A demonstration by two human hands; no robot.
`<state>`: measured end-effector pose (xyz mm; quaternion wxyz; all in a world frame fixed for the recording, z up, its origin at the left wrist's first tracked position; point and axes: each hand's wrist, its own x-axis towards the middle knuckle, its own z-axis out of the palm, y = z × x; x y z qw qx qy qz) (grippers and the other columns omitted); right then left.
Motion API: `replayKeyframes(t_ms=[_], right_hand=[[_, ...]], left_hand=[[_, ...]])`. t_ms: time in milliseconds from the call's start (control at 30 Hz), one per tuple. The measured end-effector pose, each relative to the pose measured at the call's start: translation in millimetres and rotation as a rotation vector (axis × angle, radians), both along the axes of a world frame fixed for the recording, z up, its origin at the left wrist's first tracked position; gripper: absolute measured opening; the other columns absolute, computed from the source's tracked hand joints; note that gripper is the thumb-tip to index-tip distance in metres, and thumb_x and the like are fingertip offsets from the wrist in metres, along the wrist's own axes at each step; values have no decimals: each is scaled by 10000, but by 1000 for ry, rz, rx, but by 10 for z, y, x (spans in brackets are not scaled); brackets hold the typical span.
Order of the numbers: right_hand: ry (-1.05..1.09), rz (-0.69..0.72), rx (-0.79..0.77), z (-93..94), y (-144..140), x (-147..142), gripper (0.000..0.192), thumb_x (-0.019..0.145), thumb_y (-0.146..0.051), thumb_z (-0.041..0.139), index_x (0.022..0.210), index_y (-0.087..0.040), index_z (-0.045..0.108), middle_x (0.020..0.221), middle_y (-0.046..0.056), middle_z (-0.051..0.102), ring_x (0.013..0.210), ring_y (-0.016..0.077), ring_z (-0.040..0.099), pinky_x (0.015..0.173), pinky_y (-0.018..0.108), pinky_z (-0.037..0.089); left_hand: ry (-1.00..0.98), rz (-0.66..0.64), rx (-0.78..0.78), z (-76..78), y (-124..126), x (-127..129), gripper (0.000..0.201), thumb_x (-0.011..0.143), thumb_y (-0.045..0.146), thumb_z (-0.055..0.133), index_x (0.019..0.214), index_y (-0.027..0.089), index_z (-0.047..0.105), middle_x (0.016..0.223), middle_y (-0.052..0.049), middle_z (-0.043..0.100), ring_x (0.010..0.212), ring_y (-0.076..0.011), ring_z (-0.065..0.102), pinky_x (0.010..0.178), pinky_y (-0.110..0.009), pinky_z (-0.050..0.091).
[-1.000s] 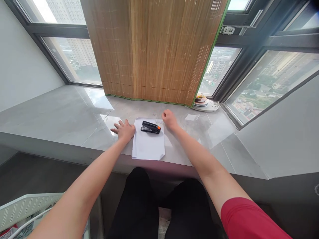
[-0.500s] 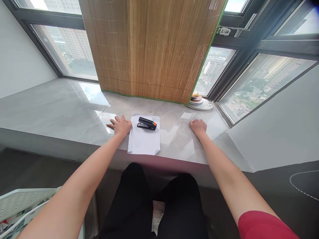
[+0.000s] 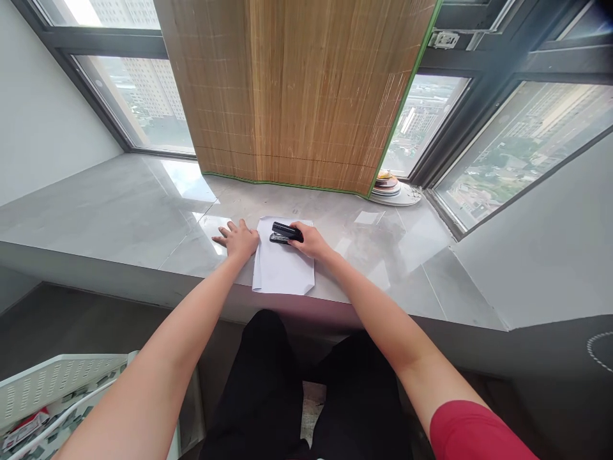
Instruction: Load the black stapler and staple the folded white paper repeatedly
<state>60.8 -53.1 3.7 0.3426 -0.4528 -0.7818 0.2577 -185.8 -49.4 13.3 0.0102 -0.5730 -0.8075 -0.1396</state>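
White paper sheets [image 3: 283, 271] lie near the front edge of the grey stone ledge [image 3: 119, 217], with one bottom corner folded up. On their upper part is a black stapler [image 3: 284, 231], its jaw end pointing left. My right hand [image 3: 309, 240] grips the stapler's right end, thumb and fingers around it, hiding its orange part. My left hand [image 3: 242, 240] rests on the ledge with fingers spread, its thumb side at the paper's left edge.
A bamboo blind [image 3: 297, 96] hangs over the window behind the ledge. Stacked plates [image 3: 395, 191] stand at the back right corner. Below the ledge on the left is a pale plastic basket [image 3: 62, 377] with things inside.
My right hand has moved left from the bare ledge to the stapler and taken hold of it. My left hand stays beside the paper. The view has shifted slightly.
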Motion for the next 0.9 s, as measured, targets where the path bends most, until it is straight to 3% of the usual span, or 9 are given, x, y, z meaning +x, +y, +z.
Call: replayKeyframes(t_ms=[133,367,467,600,800,900], right_hand=[[-58,-16,-25,-3,-88,122,196,922,-310,719,1105,-248,687,991,38,773,900,245,681,830,363,509],[-78,-96,-28,-23,-386,1074,252,910,-407,730,1103,-248,696,966,36,767,861,251,678,812,369,498],[-74,-101,-39,-46,-481,1321,290,927,-434,714,1156,-259,695,1028,42,778,926,268,701,856,388,513],[-28,-93,-13,-85,-515,1391,353,933,-443,720,1236,-265,692,1112,51,787,992,276,714,914,400,527],[-60,-129,62,-110,-497,1392,303,917,-426,727,1158,-241,733,1087,76,779,948,271,687,871,388,525],[-64,-101,74,-100,-490,1401,299,916,-409,709,1159,-236,735,1061,74,772,935,265,670,865,382,516]], left_hand=[[12,-2,-3,-24,28,-10,536,1017,337,425,1459,105,622,1568,-316,478,1514,-595,353,1162,-856,267],[16,3,-5,-44,54,-19,533,1011,337,425,1453,112,620,1565,-318,484,1507,-594,362,1137,-876,277],[13,3,0,-59,65,-29,530,1012,342,422,1444,107,623,1563,-316,484,1520,-597,349,1158,-870,254],[7,16,19,-96,87,-22,515,1018,346,429,1428,106,628,1584,-320,468,1534,-580,343,1182,-854,238],[-7,9,74,-106,63,-60,462,1022,280,440,1381,89,660,1547,-336,493,1553,-550,341,1188,-841,263],[-3,-103,162,-56,-30,3,429,990,136,417,1296,120,718,1518,-282,539,1523,-448,425,1240,-704,340]])
